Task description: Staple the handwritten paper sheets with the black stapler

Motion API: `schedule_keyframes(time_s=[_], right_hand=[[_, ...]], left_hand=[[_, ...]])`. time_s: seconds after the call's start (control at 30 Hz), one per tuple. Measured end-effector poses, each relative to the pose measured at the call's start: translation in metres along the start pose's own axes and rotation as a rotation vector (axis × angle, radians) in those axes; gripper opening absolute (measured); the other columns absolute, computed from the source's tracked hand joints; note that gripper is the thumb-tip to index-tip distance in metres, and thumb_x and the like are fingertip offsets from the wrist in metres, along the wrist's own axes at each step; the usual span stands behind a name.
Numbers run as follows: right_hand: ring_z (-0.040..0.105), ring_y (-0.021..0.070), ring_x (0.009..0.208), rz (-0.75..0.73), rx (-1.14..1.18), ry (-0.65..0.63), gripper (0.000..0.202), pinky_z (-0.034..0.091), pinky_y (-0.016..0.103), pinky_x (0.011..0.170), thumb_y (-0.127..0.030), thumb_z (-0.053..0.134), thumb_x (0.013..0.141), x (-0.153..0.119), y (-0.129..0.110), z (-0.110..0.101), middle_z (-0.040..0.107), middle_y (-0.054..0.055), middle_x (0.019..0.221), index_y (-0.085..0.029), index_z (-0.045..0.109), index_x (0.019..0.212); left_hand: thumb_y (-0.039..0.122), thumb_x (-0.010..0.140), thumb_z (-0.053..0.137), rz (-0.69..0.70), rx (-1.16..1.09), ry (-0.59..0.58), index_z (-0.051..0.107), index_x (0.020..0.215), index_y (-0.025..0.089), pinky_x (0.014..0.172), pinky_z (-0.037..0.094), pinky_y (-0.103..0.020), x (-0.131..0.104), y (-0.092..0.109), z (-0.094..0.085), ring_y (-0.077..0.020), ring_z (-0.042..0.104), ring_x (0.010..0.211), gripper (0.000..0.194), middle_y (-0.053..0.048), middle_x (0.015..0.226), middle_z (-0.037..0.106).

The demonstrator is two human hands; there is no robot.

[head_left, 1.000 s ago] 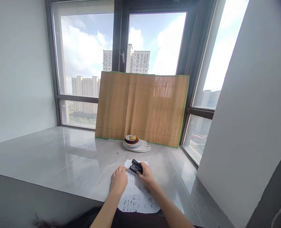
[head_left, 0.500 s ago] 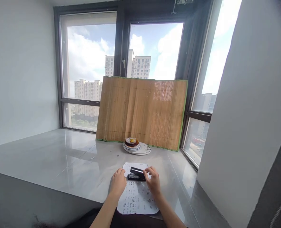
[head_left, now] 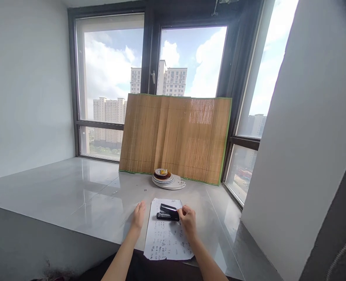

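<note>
A black stapler point(head_left: 167, 212) lies across the upper part of a white sheet of paper point(head_left: 168, 242) covered in handwriting, its top arm raised at the left end. My right hand point(head_left: 187, 220) has its fingers closed on the stapler's right end. Left of the paper, my left hand point(head_left: 138, 215) is over the grey surface, apart from paper and stapler, with nothing in it and its fingers extended.
Beyond the paper, stacked plates point(head_left: 163, 179) stand on the grey ledge point(head_left: 102, 195). Behind them a bamboo mat point(head_left: 173, 136) with green edging leans against the windows. A grey-white wall point(head_left: 302, 136) rises at the right.
My left hand has moved left, away from the stapler and the paper's edge. My right hand remains at the stapler's right end.
</note>
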State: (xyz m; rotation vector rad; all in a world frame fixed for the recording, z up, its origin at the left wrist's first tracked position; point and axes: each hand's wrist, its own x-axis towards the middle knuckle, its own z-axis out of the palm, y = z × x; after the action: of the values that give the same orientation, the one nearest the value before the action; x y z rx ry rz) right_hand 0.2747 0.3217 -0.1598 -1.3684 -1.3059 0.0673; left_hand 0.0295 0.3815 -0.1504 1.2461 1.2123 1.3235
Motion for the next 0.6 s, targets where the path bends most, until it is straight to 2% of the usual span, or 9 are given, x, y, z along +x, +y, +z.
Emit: schedule_keyframes(time_s=[0.1, 0.17, 0.23, 0.3, 0.37, 0.43, 0.53, 0.6], right_hand=[[0.031, 0.0147, 0.056, 0.005, -0.011, -0.014, 0.041, 0.025, 0.03, 0.055, -0.038, 0.051, 0.09, 0.001, 0.0, 0.0, 0.034, -0.003, 0.06, -0.027, 0.021, 0.064], [0.036, 0.0159, 0.057, -0.017, -0.025, -0.001, 0.042, 0.03, 0.031, 0.056, -0.039, 0.05, 0.093, 0.003, -0.003, -0.002, 0.039, -0.002, 0.06, -0.027, 0.026, 0.061], [0.048, 0.0194, 0.063, -0.064, -0.025, 0.025, 0.04, 0.041, 0.032, 0.063, -0.042, 0.05, 0.098, 0.005, -0.008, -0.007, 0.051, 0.002, 0.065, -0.026, 0.04, 0.062], [0.061, 0.0249, 0.081, -0.116, 0.001, 0.009, 0.032, 0.051, 0.037, 0.077, -0.044, 0.052, 0.1, 0.007, -0.014, -0.01, 0.066, 0.007, 0.083, -0.024, 0.062, 0.078], [0.067, 0.0295, 0.102, -0.134, 0.03, -0.093, 0.026, 0.055, 0.041, 0.09, -0.046, 0.06, 0.098, 0.007, -0.018, -0.009, 0.073, 0.011, 0.108, -0.025, 0.071, 0.105], [0.068, 0.0316, 0.113, -0.132, 0.024, -0.246, 0.036, 0.056, 0.042, 0.094, -0.044, 0.07, 0.09, 0.006, -0.018, -0.005, 0.073, 0.012, 0.122, -0.025, 0.071, 0.121], [0.072, 0.0312, 0.104, -0.123, -0.023, -0.419, 0.031, 0.057, 0.04, 0.09, -0.031, 0.072, 0.082, 0.004, -0.012, 0.004, 0.077, 0.01, 0.112, -0.024, 0.074, 0.113], [0.073, 0.0305, 0.095, -0.129, -0.037, -0.431, 0.023, 0.056, 0.039, 0.086, -0.025, 0.069, 0.082, 0.002, -0.009, 0.007, 0.078, 0.008, 0.103, -0.024, 0.074, 0.104]], left_hand=[[0.046, 0.111, 0.034, -0.121, -0.183, -0.015, 0.058, 0.145, 0.017, 0.119, 0.047, -0.032, 0.003, -0.004, -0.004, -0.0244, 0.052, 0.15, 0.051, -0.02, 0.165, 0.048], [0.043, 0.111, 0.036, -0.121, -0.222, -0.027, 0.055, 0.149, 0.014, 0.12, 0.046, -0.032, 0.002, -0.005, -0.005, -0.0253, 0.051, 0.151, 0.052, -0.021, 0.166, 0.046], [0.04, 0.11, 0.036, -0.119, -0.244, -0.028, 0.055, 0.149, 0.012, 0.121, 0.046, -0.033, 0.002, -0.006, -0.005, -0.0259, 0.051, 0.151, 0.051, -0.022, 0.166, 0.047], [0.038, 0.11, 0.035, -0.121, -0.26, -0.024, 0.058, 0.147, 0.013, 0.122, 0.045, -0.034, 0.002, -0.006, -0.004, -0.0263, 0.052, 0.15, 0.049, -0.022, 0.164, 0.049], [0.038, 0.11, 0.038, -0.106, -0.277, -0.026, 0.061, 0.144, 0.016, 0.123, 0.045, -0.036, 0.001, -0.006, -0.004, -0.0272, 0.053, 0.149, 0.046, -0.021, 0.162, 0.052], [0.037, 0.109, 0.041, -0.095, -0.313, -0.028, 0.064, 0.14, 0.016, 0.123, 0.045, -0.038, -0.001, -0.003, -0.003, -0.0283, 0.053, 0.149, 0.043, -0.021, 0.161, 0.053], [0.033, 0.108, 0.046, -0.104, -0.409, -0.002, 0.065, 0.136, 0.012, 0.126, 0.042, -0.04, -0.006, 0.008, 0.0, -0.0292, 0.053, 0.149, 0.04, -0.023, 0.16, 0.054], [0.03, 0.106, 0.048, -0.103, -0.496, 0.032, 0.065, 0.138, 0.012, 0.128, 0.04, -0.041, -0.011, 0.018, 0.004, -0.0286, 0.052, 0.15, 0.041, -0.022, 0.158, 0.056]])
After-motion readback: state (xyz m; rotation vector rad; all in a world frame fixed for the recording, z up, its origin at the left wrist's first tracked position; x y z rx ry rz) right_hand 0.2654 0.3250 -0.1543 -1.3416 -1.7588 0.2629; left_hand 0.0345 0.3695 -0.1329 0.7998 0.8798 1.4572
